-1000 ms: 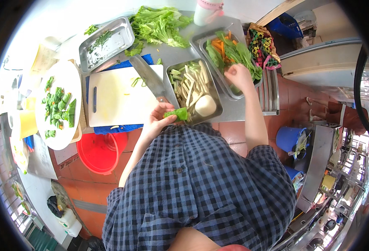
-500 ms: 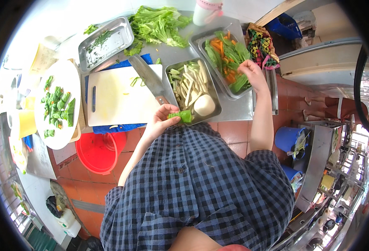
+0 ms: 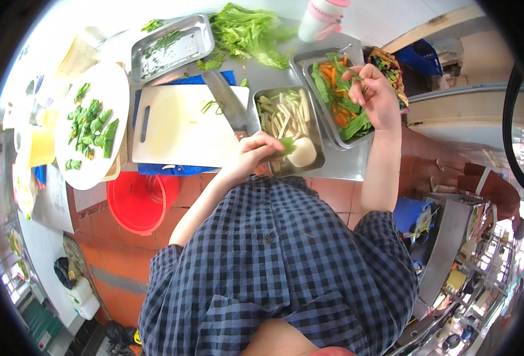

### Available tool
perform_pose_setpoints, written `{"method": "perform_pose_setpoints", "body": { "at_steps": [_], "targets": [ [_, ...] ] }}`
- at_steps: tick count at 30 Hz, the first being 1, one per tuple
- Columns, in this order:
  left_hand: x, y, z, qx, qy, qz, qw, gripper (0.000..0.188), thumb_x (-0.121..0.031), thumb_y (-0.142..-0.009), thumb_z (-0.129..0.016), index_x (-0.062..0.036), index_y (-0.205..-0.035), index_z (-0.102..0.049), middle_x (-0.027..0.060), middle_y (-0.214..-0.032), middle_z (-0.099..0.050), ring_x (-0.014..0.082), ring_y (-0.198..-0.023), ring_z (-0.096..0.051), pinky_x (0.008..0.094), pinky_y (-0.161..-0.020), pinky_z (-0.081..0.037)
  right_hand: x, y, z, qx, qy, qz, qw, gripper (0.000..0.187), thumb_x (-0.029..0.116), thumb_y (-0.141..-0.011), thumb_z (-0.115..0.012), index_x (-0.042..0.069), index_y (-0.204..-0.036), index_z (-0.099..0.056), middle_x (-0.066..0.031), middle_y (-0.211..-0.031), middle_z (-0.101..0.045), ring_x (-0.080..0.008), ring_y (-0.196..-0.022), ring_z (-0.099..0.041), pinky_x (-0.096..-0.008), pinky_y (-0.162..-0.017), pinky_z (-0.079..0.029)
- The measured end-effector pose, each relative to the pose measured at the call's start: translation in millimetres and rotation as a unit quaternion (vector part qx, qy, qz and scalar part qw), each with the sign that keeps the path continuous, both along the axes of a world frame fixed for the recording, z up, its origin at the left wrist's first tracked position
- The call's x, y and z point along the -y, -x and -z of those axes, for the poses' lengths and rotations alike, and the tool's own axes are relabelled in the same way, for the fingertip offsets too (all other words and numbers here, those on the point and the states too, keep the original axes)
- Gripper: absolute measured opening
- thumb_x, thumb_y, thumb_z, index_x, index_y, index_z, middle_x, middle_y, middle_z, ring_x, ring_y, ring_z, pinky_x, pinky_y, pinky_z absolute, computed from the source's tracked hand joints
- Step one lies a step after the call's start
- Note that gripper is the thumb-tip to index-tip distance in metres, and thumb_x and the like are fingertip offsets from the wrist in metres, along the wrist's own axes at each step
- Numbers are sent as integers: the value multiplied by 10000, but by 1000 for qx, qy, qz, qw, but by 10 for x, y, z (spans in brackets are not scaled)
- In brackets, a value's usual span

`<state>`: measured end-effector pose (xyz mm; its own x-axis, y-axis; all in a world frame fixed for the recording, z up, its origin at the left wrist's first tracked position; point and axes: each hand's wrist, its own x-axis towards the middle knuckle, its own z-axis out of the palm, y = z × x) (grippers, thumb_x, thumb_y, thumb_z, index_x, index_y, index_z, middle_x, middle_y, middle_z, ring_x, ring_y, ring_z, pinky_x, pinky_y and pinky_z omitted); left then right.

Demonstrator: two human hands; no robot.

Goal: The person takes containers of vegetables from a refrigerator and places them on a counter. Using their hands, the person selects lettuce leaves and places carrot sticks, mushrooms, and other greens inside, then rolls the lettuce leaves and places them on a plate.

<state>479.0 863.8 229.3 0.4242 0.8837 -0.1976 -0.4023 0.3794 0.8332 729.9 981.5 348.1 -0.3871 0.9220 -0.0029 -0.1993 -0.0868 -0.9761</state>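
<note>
One green leaf (image 3: 287,145), partly hidden, is pinched in the left hand (image 3: 259,146) at the near edge of the worktop (image 3: 350,166); the right hand (image 3: 370,94), half-curled, hovers over a vegetable tray (image 3: 322,117) toward the right edge, obscuring part of it, its grip impossible to tell.

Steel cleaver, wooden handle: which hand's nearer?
Left. The left hand is near the handle end of the steel cleaver; the right hand is farther right, by the grey rectangular tray of leaves and orange strips.
</note>
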Motion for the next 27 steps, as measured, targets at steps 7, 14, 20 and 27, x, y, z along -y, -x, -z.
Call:
{"method": "perform_pose_setpoints", "body": {
  "at_steps": [7, 14, 20, 27],
  "targets": [
    [-320, -65, 28, 123, 114, -184, 969, 366, -291, -892, -451, 38, -1028, -532, 121, -1076, -561, 194, -1010, -521, 327, -866, -450, 440, 601, 293, 102, -19, -191, 976, 11, 56, -791, -463, 49, -783, -466, -94, -1043, -553, -46, -661, -466, -173, -592, -389],
    [-340, 127, -8, -66, -26, -270, 960, 142, -131, -863, -553, -14, -923, -605, 67, -997, -547, 140, -912, -546, 270, -786, -460, 774, 678, 734, 311, -224, -209, 900, 69, 67, -783, -570, 17, -829, -556, -86, -999, -548, -161, -915, -541, -263, -753, -428],
    [-287, 140, -11, -315, -304, -251, 863, 154, -123, -757, -643, -10, -861, -647, 74, -861, -511, 176, -805, -515, 278, -681, -453, 571, 758, 776, 207, -114, 43, 971, 202, 148, -757, -655, 37, -924, -633, -31, -835, -510, -107, -809, -507, -232, -723, -402],
    [-195, 144, -144, -376, -355, -165, 840, 177, -169, -723, -653, -38, -841, -658, 103, -850, -522, 202, -768, -538, 285, -666, -456, 514, 907, 679, 217, -156, -77, 961, 97, 116, -740, -668, 42, -793, -634, -1, -763, -510, -93, -736, -475, -226, -662, -376]
  ]
}}
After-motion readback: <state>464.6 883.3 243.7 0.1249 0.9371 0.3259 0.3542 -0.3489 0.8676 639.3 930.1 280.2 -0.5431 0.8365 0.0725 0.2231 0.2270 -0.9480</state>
